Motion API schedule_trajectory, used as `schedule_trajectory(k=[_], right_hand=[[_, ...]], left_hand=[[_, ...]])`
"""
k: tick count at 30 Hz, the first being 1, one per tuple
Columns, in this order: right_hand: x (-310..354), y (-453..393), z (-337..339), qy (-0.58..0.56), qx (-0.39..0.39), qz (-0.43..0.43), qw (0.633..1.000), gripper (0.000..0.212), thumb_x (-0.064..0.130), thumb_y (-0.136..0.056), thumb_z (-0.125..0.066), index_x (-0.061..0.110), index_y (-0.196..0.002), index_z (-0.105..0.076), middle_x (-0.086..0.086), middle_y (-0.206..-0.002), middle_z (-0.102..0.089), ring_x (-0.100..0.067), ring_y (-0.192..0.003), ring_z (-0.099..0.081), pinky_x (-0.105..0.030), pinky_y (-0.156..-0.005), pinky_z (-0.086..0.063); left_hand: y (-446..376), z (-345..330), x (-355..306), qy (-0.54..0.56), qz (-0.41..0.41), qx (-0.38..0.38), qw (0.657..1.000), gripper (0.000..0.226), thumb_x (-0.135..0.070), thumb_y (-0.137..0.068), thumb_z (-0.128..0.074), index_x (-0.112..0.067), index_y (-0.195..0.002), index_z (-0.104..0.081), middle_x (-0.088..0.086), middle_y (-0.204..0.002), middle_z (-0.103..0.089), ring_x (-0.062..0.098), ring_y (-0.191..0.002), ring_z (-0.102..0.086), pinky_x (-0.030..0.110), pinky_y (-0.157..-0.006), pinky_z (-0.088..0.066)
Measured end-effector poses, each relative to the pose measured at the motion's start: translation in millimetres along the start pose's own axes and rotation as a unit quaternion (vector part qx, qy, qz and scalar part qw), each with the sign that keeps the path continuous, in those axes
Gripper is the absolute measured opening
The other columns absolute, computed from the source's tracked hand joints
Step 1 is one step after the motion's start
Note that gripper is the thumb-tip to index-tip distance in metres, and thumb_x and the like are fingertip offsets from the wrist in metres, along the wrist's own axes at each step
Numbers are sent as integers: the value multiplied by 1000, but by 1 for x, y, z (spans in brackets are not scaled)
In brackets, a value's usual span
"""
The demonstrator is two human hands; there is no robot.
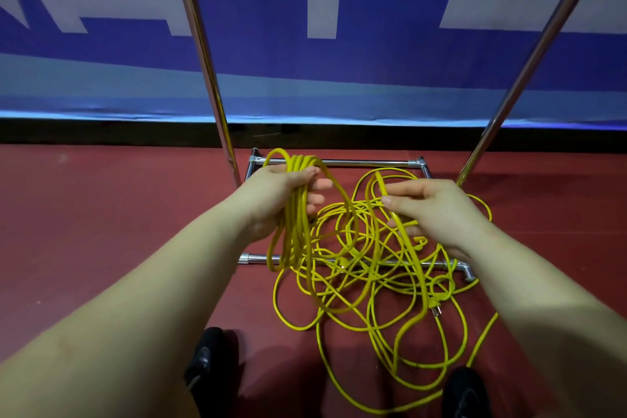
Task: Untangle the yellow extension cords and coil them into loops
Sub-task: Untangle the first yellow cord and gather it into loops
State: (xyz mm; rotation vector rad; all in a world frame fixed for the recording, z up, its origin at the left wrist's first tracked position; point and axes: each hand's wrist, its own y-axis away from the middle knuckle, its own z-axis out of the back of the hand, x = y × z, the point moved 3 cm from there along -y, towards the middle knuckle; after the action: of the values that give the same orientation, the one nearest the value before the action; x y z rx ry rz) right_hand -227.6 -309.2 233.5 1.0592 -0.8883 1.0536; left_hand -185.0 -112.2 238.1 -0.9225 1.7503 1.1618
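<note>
Nearest, two black shoes (208, 360) stand on the red floor (101, 214). Ahead of them, below both hands, loose yellow extension cord (373, 282) sprawls in tangled round loops, thin and smooth, a pronged plug (435, 310) lying among them. The left hand (281, 200) has its grip wrapped around a bunch of coiled loops (291, 214) that hang beneath it. The right hand (437, 210) pinches a single strand (400, 224) between thumb and fingers. Beyond the grips, a shiny chrome tube frame (339, 163) sits before a blue-and-white banner (305, 61).
</note>
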Motion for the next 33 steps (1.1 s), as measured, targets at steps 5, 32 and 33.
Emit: schedule_trajectory(k=[5,32,33], right_hand=[[7,0,-7,-108,-3,-19,994,8,11,-85,-62,17,-90,-64,-2,-81,-65,-8,-57,-64,-21,-55,-51],[1,13,-30,119,183,64,974,12,15,-91,-56,19,-89,-67,4,-69,-61,0,-52,-51,-14,-52,-43],[-2,13,-30,178,204,56,961,14,20,-93,-53,19,-88,-66,5,-70,-60,-2,-54,-52,-16,-54,-44]], left_hand=[[2,-12,10,-48,22,58,997,10,-13,-96,-47,-8,-91,-55,0,-68,-72,9,-53,-66,20,-49,-52],[-17,-13,9,205,40,-43,977,26,-20,-99,-41,-12,-77,-53,-5,-52,-62,6,-45,-60,20,-51,-51],[-19,-10,8,229,32,-56,971,29,-20,-100,-40,-12,-74,-52,-5,-50,-57,6,-43,-57,21,-52,-50]])
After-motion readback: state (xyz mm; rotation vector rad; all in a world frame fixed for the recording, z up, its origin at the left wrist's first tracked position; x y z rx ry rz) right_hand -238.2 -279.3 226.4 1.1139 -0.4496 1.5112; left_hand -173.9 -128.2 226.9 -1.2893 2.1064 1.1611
